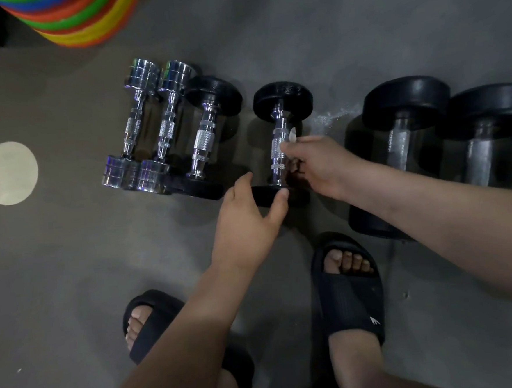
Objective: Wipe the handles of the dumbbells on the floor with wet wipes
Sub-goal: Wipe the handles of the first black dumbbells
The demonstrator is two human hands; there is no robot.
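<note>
A small black-headed dumbbell (277,122) lies on the grey floor in the middle of a row. My right hand (322,165) wraps around its chrome handle from the right and pinches a white wet wipe (292,135), most of it hidden in my fingers. My left hand (247,221) holds the near black head of the same dumbbell between thumb and fingers. To the left lie two all-chrome dumbbells (135,126) and another black-headed one (206,130). Two big black dumbbells (402,141) lie to the right.
A stack of coloured plates (81,15) sits at the top left. A pale round spot (8,173) marks the floor on the left. My feet in black slides (349,296) stand just in front of the row. Wet streaks (334,115) show on the floor.
</note>
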